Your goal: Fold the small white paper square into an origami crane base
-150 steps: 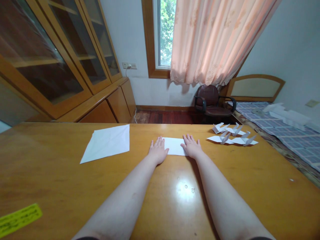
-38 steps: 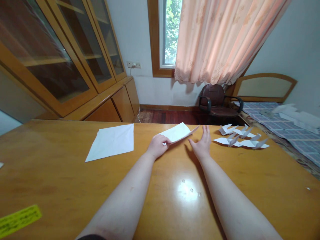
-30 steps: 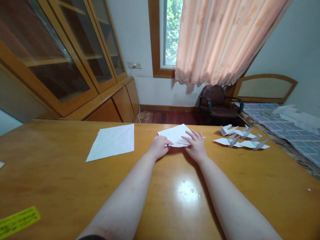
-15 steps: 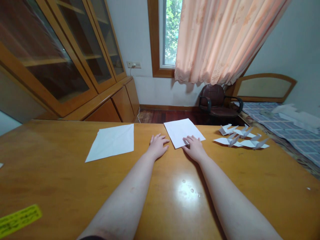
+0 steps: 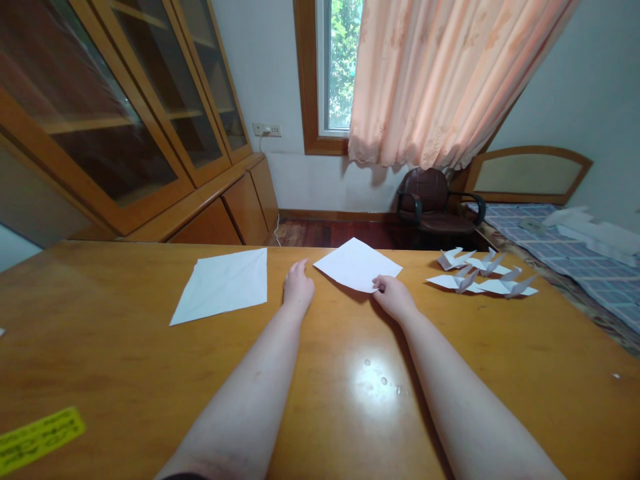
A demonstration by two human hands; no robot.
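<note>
A white square sheet of paper [image 5: 357, 265] lies turned like a diamond near the far edge of the wooden table [image 5: 320, 373]. My right hand [image 5: 393, 295] pinches its near corner. My left hand [image 5: 298, 285] rests just left of the sheet, fingers together and pointing away, apart from the paper. A second white sheet [image 5: 224, 285] lies flat further left.
Several folded white paper cranes [image 5: 481, 277] sit on the table at the right. A yellow label [image 5: 37, 439] is stuck at the near left corner. Beyond the table are a glass-fronted cabinet [image 5: 115, 113], a dark armchair [image 5: 435, 200] and a bed [image 5: 565, 247].
The sheet was unfolded from a half-fold into a full square, laid flat and then rotated into a diamond. My left hand let go of it and shifted left.
</note>
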